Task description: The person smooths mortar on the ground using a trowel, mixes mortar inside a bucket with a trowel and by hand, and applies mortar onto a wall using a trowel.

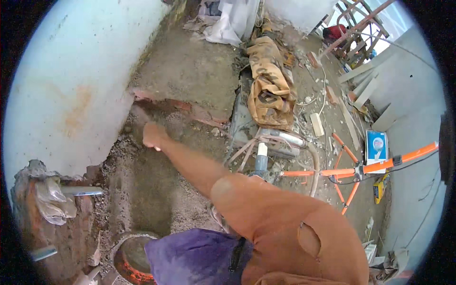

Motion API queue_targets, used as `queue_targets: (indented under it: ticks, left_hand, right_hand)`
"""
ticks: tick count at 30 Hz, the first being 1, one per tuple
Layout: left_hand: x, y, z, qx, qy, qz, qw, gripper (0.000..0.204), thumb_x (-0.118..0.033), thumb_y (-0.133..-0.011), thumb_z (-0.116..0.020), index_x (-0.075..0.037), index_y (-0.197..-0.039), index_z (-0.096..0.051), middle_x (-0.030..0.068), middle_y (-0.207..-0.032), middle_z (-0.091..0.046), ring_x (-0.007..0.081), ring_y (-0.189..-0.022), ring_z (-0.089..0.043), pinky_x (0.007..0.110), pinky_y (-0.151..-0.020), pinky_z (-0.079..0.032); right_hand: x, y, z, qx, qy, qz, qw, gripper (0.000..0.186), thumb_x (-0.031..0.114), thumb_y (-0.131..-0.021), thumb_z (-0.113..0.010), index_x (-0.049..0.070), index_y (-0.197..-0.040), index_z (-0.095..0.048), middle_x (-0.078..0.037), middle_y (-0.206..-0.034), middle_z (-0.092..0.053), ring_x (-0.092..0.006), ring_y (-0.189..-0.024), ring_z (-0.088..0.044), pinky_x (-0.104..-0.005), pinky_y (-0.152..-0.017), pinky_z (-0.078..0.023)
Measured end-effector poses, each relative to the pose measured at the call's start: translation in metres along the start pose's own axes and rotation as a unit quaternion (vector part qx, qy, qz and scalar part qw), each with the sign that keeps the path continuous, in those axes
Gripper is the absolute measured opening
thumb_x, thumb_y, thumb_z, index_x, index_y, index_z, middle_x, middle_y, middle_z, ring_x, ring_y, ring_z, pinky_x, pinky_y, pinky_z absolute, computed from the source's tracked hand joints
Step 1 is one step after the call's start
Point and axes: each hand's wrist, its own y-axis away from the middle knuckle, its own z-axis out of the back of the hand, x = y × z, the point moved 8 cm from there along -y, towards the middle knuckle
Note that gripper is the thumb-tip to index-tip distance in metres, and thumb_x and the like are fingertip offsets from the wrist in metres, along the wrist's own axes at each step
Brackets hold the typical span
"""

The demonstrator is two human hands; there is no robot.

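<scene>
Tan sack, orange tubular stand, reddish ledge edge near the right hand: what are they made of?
Tan sack: probably woven fabric or plastic, matte, judging by soft creases.
Orange tubular stand: likely painted metal, smooth; slim, straight, evenly coloured tubes.
Reddish ledge edge: looks like brick, rough; broken red face beneath grey-brown surface.

Soil [152,194] is grey-brown; sleeve [285,213] orange; cloth [190,256] purple; sack [271,90] tan, dark-printed.

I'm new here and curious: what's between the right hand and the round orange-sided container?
In the head view, only ground: a dark strip with loose grit along its left, between the right hand and the round orange-sided container.
</scene>
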Motion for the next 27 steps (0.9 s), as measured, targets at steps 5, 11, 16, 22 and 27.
queue_targets:
  ticks: [5,11,16,22,27]
  left_hand:
    - [-0.008,-0.013,-0.004,-0.013,-0.080,0.068,0.994,0.053,-0.033,-0.105,-0.050,-0.007,-0.151,-0.043,0.0212,-0.143,-0.050,0.0327,-0.119,-0.058,0.042,-0.099,-0.048]
    - [-0.020,-0.028,-0.032,0.033,-0.013,-0.012,0.999,0.052,-0.035,-0.106,-0.048,-0.007,-0.150,-0.045,0.0213,-0.147,-0.048,0.0328,-0.122,-0.056,0.040,-0.097,-0.049]
    - [0.018,-0.032,0.000,-0.028,-0.063,-0.019,0.997,0.051,-0.037,-0.106,-0.046,-0.004,-0.144,-0.049,0.0179,-0.143,-0.052,0.0292,-0.132,-0.047,0.040,-0.110,-0.037]
    - [-0.003,-0.016,-0.013,0.003,-0.029,0.025,0.999,0.049,-0.026,-0.106,-0.047,0.000,-0.147,-0.044,0.0166,-0.123,-0.061,0.0212,-0.107,-0.058,0.035,-0.103,-0.039]
    - [0.001,-0.011,0.002,-0.062,-0.017,0.018,0.998,0.047,-0.024,-0.106,-0.048,-0.001,-0.147,-0.045,0.0077,-0.094,-0.062,0.0150,-0.089,-0.055,0.031,-0.095,-0.040]
  right_hand:
    - [0.031,0.031,-0.016,-0.069,0.097,0.109,0.987,0.017,0.007,-0.071,-0.065,-0.004,-0.082,-0.072,-0.023,-0.085,-0.073,-0.0359,-0.083,-0.073,-0.0468,-0.072,-0.058]
    - [-0.069,0.000,0.051,-0.209,0.078,-0.007,0.975,0.027,0.014,-0.077,-0.065,-0.002,-0.098,-0.071,-0.023,-0.096,-0.072,-0.0386,-0.090,-0.072,-0.0489,-0.077,-0.057]
    - [0.009,0.076,-0.011,0.023,0.080,0.117,0.990,0.031,0.018,-0.069,-0.061,-0.006,-0.089,-0.066,-0.025,-0.083,-0.069,-0.0417,-0.079,-0.070,-0.0525,-0.068,-0.055]
    - [-0.061,0.039,0.024,-0.171,0.093,-0.016,0.981,0.029,0.010,-0.075,-0.061,-0.001,-0.101,-0.067,-0.024,-0.094,-0.072,-0.0384,-0.090,-0.072,-0.0520,-0.073,-0.058]
    - [-0.027,0.062,-0.010,-0.111,0.122,0.027,0.986,0.025,0.011,-0.076,-0.061,-0.002,-0.097,-0.066,-0.024,-0.089,-0.072,-0.0368,-0.084,-0.073,-0.0455,-0.071,-0.058]
